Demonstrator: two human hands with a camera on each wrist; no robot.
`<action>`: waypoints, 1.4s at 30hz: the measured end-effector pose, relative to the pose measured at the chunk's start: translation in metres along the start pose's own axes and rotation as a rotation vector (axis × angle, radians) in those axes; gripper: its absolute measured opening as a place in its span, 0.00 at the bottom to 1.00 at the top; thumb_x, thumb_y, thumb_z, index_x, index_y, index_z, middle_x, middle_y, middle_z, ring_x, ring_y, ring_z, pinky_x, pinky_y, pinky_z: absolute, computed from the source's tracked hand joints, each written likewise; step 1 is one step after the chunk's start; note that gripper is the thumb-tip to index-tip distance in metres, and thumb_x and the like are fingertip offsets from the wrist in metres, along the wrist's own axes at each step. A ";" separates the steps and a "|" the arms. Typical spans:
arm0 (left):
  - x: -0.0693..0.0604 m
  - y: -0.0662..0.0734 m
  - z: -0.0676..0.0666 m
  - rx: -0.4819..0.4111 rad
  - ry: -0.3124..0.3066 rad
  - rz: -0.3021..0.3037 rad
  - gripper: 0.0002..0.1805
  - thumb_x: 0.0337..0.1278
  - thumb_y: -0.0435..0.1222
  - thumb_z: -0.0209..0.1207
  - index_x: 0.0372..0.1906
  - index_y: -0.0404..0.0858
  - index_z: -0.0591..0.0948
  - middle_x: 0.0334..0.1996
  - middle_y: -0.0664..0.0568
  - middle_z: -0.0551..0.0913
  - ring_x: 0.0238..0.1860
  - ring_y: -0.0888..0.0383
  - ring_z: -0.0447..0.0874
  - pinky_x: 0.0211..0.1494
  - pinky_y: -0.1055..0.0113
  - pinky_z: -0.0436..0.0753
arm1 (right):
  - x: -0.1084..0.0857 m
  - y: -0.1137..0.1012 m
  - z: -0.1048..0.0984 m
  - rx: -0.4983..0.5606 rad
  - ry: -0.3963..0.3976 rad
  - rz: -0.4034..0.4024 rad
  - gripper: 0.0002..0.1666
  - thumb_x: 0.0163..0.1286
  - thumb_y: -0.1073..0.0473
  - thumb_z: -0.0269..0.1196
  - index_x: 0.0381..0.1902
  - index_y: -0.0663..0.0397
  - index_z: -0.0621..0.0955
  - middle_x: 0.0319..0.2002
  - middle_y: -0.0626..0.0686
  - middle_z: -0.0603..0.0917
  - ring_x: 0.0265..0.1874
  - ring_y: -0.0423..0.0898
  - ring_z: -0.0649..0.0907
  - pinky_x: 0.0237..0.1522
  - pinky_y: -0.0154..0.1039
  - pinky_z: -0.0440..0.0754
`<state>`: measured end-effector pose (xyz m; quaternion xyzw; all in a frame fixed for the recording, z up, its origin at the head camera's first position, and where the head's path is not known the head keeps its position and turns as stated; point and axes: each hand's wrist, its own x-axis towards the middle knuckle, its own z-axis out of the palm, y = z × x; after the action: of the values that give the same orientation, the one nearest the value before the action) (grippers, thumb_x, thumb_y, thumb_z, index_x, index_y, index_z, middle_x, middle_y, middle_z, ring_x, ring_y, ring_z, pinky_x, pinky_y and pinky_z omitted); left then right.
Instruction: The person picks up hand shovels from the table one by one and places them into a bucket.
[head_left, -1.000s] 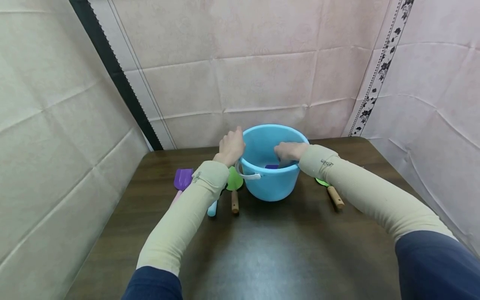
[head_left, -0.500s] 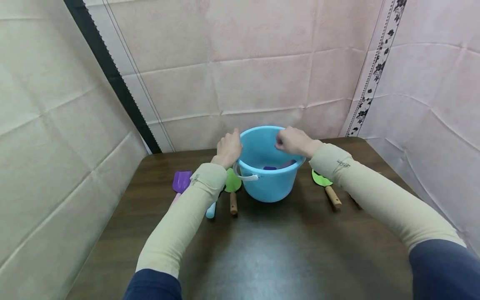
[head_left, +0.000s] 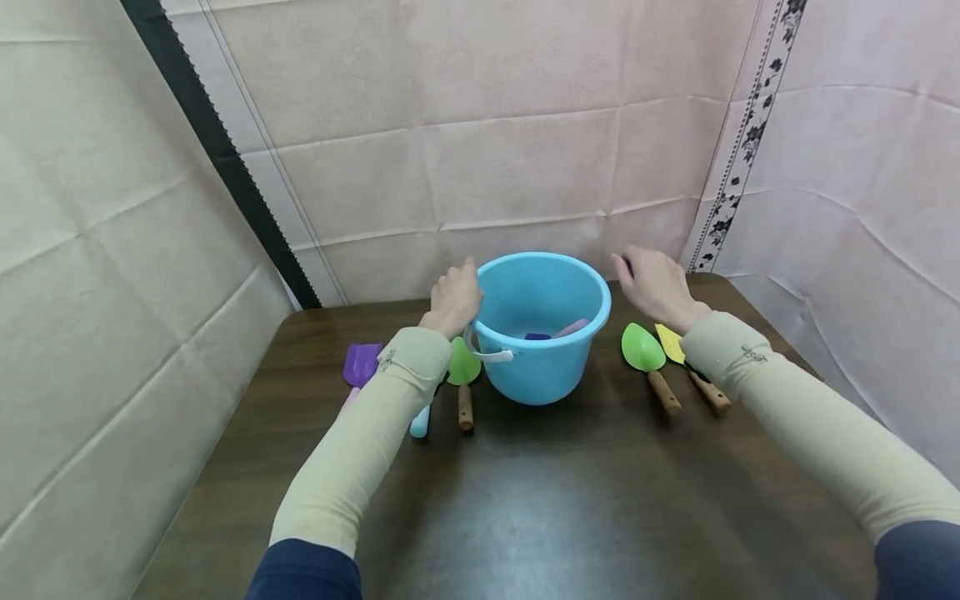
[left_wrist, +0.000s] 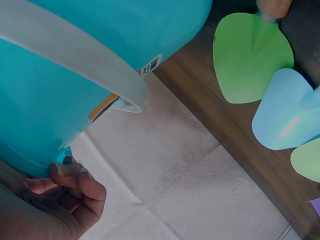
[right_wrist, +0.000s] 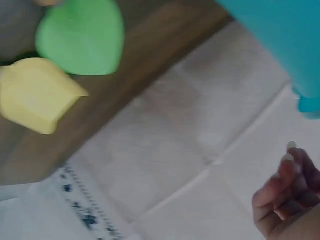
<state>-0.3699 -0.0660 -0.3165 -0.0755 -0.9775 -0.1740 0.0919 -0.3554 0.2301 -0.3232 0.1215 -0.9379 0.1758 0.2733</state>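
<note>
A light blue bucket (head_left: pixel 543 367) stands upright at the table's far side. My left hand (head_left: pixel 456 298) grips its left rim; in the left wrist view the fingers (left_wrist: pixel 90 187) curl at the rim. A pink handle (head_left: pixel 572 327) and a dark purple piece (head_left: pixel 537 337) show inside the bucket. My right hand (head_left: pixel 656 283) hovers right of the bucket, apart from it, fingers loosely bent and holding nothing. Below it lie a green hand trowel (head_left: pixel 643 348) and a yellow hand trowel (head_left: pixel 670 342), both wooden-handled.
Left of the bucket lie another green trowel (head_left: pixel 464 363), a light blue handle (head_left: pixel 421 422) and a purple toy shovel (head_left: pixel 362 364), partly covered by my left arm. A white bail (head_left: pixel 491 356) hangs at the bucket's side. Cloth walls (head_left: pixel 525 167) surround the dark wooden table (head_left: pixel 540 500).
My right hand has come up out of the bucket and moved right, past its rim. The pink handle inside and the yellow trowel have come into view. My left hand stays on the rim.
</note>
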 end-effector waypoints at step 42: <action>-0.001 -0.001 0.002 0.004 0.015 0.017 0.11 0.69 0.32 0.46 0.53 0.38 0.71 0.38 0.42 0.81 0.33 0.49 0.82 0.36 0.56 0.80 | -0.108 0.056 0.063 -0.226 -0.535 0.154 0.16 0.64 0.58 0.52 0.17 0.54 0.73 0.17 0.54 0.76 0.18 0.51 0.77 0.19 0.49 0.75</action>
<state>-0.3697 -0.0661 -0.3186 -0.0825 -0.9765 -0.1717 0.1010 -0.3143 0.2703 -0.4472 0.0607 -0.9967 0.0524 0.0140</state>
